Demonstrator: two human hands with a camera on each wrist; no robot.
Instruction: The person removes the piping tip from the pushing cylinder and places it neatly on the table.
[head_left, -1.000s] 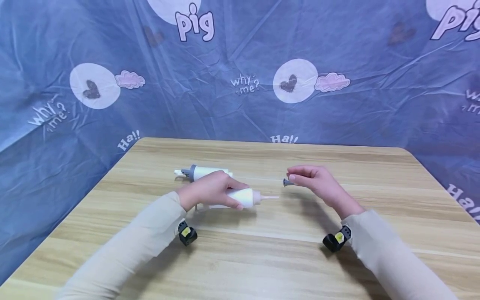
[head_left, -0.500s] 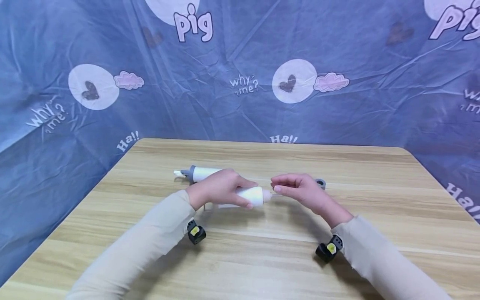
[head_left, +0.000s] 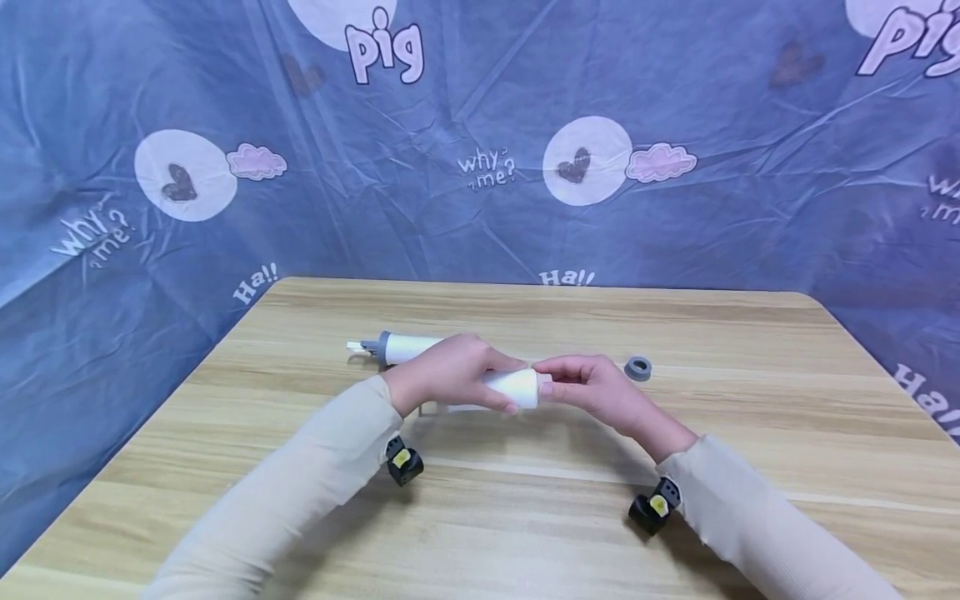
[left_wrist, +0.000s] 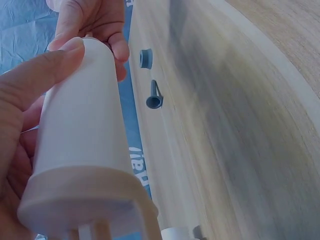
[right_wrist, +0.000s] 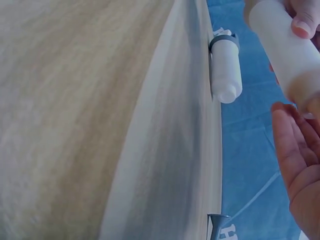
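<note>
My left hand (head_left: 457, 371) grips a white piping syringe (head_left: 517, 387) round its barrel, holding it sideways above the table. The pale beige end cap (left_wrist: 80, 195), with a loop handle, faces back in the left wrist view. At the other end, my right hand (head_left: 600, 392) has thumb and fingers round the pinkish front collar (head_left: 545, 380). Those fingers hide the thin clear tip. In the right wrist view the barrel (right_wrist: 287, 45) tilts down into the right hand, whose far fingers are fairly straight.
Behind the left hand lies a second white syringe (head_left: 408, 347) with a grey cap (head_left: 384, 348). A grey ring (head_left: 638, 368) rests on the wooden table (head_left: 510, 517) beyond the right hand. Near it is a grey funnel-shaped nozzle (left_wrist: 154, 100). A blue printed cloth (head_left: 420, 208) hangs behind.
Over the last second my right hand moves left from beside the grey nozzle to the syringe's front end and takes hold of the collar. My left hand carries the syringe slightly right.
</note>
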